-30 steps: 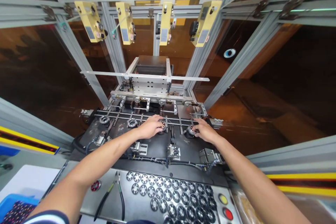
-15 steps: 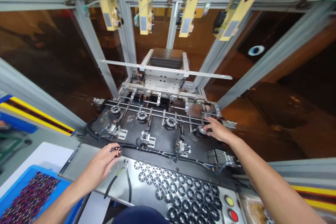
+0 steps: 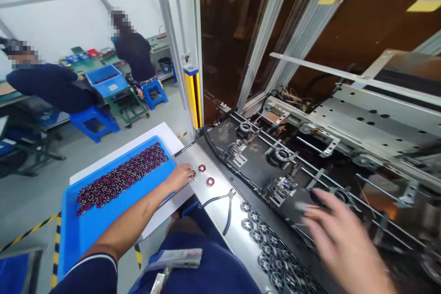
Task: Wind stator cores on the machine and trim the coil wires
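Observation:
At the left end of the metal shelf, my left hand has its fingers closed on a small wound motor stator. Two red-rimmed stators lie on the shelf just right of it. My right hand is over the dark machine plate, smeared by motion. A greyish blur shows at its fingertips, and I cannot make out what it is. Near it are a ring-shaped fixture and a small metal clamp block. Nippers with dark handles rest on the shelf between my hands.
Many black spoked round parts cover the near shelf. To the left, a blue tray holds a heap of stators. A yellow light-curtain post stands behind. Two people sit on blue stools at benches.
The view has swung left. My left hand has moved with a stator to the shelf's left end, beside two others. My right hand has left the rightmost ring fixture and moved left.

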The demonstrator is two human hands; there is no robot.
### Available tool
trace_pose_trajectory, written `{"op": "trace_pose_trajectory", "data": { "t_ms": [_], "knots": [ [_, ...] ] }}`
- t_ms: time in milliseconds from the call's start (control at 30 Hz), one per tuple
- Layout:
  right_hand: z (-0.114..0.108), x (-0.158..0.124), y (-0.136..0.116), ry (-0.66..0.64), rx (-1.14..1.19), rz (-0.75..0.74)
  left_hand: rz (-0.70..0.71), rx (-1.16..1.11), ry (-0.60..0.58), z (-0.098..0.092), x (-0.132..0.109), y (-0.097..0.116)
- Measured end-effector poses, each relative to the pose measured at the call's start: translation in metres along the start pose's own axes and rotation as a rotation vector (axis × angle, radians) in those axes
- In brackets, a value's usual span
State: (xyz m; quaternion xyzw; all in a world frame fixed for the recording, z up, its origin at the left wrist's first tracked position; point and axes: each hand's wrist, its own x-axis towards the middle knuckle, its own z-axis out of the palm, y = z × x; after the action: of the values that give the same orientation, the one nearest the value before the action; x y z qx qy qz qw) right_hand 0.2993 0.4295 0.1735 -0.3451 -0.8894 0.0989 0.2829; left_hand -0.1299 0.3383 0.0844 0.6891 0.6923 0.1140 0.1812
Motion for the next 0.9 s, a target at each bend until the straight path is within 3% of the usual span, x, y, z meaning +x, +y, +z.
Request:
{"op": "trace_pose_trajectory", "data": {
  "t_ms": [100,167,233,300,400,500,600,700,800,900],
  "knots": [
    [0.099,0.032,-0.086,-0.113,0.033,-0.165,0.005,0.016,-0.010,0.009,0.003,-0.004],
    [0.156,0.051,-0.120,-0.182,0.031,-0.225,0.018,0.019,0.002,0.010,0.003,-0.006],
    [0.194,0.063,-0.135,-0.221,0.020,-0.238,0.032,0.015,0.025,0.009,0.000,-0.006],
    [0.211,0.068,-0.139,-0.237,0.009,-0.224,0.046,0.010,0.055,0.007,-0.003,-0.004],
    [0.199,0.060,-0.128,-0.225,-0.010,-0.179,0.094,0.001,0.089,0.005,-0.006,0.010],
    [0.152,0.030,-0.107,-0.171,-0.037,-0.099,0.196,-0.002,0.067,0.009,-0.002,0.032],
    [0.088,-0.024,-0.087,-0.096,-0.088,0.020,0.291,0.015,0.022,0.017,0.004,0.049],
    [0.040,-0.093,-0.086,-0.063,-0.157,0.143,0.312,0.047,0.012,0.024,0.006,0.053],
    [0.029,-0.150,-0.104,-0.073,-0.213,0.248,0.303,0.082,0.033,0.026,0.007,0.048],
    [0.044,-0.181,-0.120,-0.065,-0.266,0.337,0.320,0.109,0.063,0.022,0.006,0.049]
  ]
}}
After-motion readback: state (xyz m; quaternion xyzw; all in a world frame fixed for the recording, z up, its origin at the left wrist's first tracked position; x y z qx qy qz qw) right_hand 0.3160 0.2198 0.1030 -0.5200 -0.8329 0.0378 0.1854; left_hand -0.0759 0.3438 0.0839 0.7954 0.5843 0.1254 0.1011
